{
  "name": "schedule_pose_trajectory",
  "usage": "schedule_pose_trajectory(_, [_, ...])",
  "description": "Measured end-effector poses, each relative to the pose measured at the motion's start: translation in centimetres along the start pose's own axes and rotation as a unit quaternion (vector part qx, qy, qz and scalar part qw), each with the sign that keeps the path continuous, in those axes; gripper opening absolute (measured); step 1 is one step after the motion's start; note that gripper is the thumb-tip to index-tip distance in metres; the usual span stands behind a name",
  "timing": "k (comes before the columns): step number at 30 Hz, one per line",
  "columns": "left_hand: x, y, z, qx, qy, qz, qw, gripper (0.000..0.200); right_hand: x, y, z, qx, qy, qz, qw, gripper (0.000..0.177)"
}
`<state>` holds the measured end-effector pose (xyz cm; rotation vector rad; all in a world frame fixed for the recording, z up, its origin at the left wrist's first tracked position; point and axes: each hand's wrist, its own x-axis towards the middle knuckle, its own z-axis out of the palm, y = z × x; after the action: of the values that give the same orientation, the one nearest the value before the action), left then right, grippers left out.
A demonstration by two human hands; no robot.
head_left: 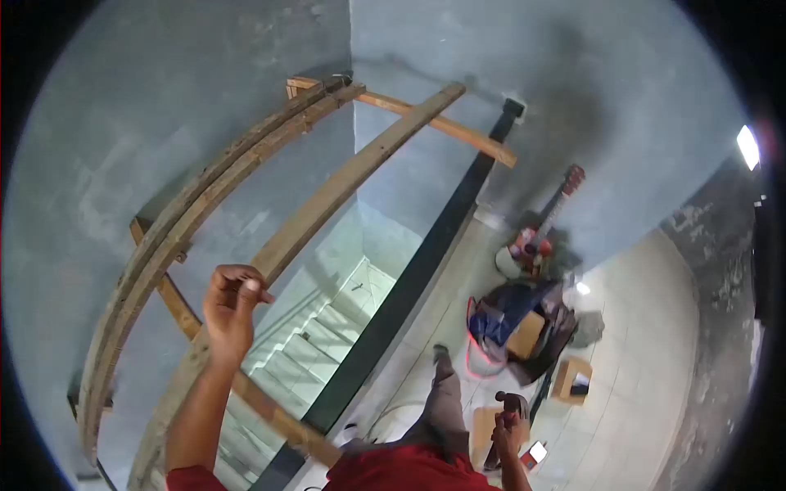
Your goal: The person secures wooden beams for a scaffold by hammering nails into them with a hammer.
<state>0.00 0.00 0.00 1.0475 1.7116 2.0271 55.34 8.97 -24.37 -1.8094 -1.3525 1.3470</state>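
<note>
My left hand (229,315) is raised above a long wooden beam (327,200), its fingers curled and pinched together. Whatever may be between the fingertips is too small to make out. Low at the right, my right hand (506,438) grips a hammer (514,404), its head upward. The beam runs diagonally under my left forearm and rests across a wooden crosspiece (442,123) at its far end. A nearer crosspiece (274,413) passes below the beam, close to my body.
Two curved timbers (176,233) run along the left wall. A black metal beam (409,270) borders the opening over white stairs (307,348). On the tiled floor are a guitar (558,204), a pile of bags (512,323), an open cardboard box (571,381) and a lit phone-like device (536,452).
</note>
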Motion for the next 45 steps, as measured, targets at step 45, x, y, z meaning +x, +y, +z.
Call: schedule_pose_trajectory(45, [34.9, -12.9, 40.5, 0.105, 0.180, -0.173, 0.963, 0.021, 49.3, -63.4, 23.5, 0.115, -0.512, -0.267, 0.808, 0.010])
